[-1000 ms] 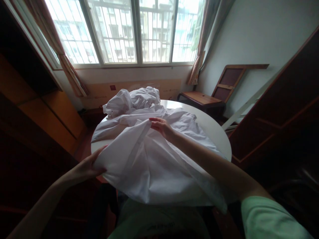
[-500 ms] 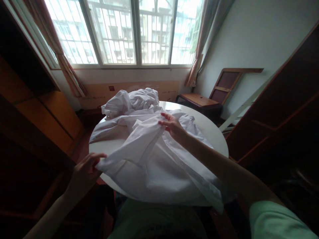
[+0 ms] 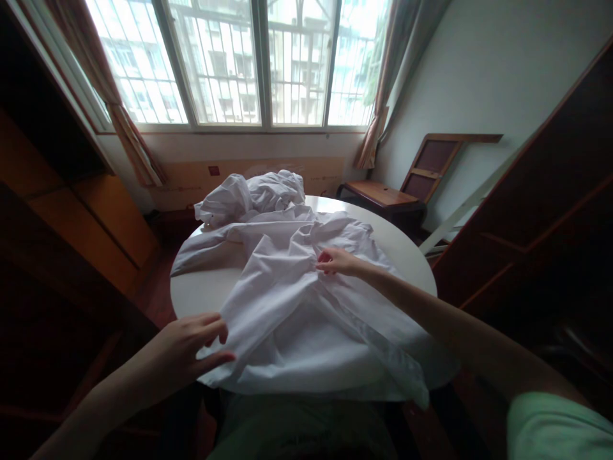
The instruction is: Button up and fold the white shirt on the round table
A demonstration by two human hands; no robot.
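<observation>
A bare strip of the round table [image 3: 201,291] lay open at nine o'clock, and another along the rim at two o'clock. The spread white shirt [image 3: 297,319] covered the middle and the near edge. At twelve o'clock a crumpled heap of white cloth [image 3: 253,191] blocked the far side. A dark cabinet [image 3: 536,211] crowded the three o'clock side.

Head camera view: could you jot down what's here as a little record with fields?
Surface: round white table
Near garment: white cotton shirt, spread and creased
Far garment: crumpled white cloth heap
Left hand: fingers on the shirt's near-left edge
Right hand: pinching a fold at the shirt's middle
Background: barred window, wooden chair
</observation>
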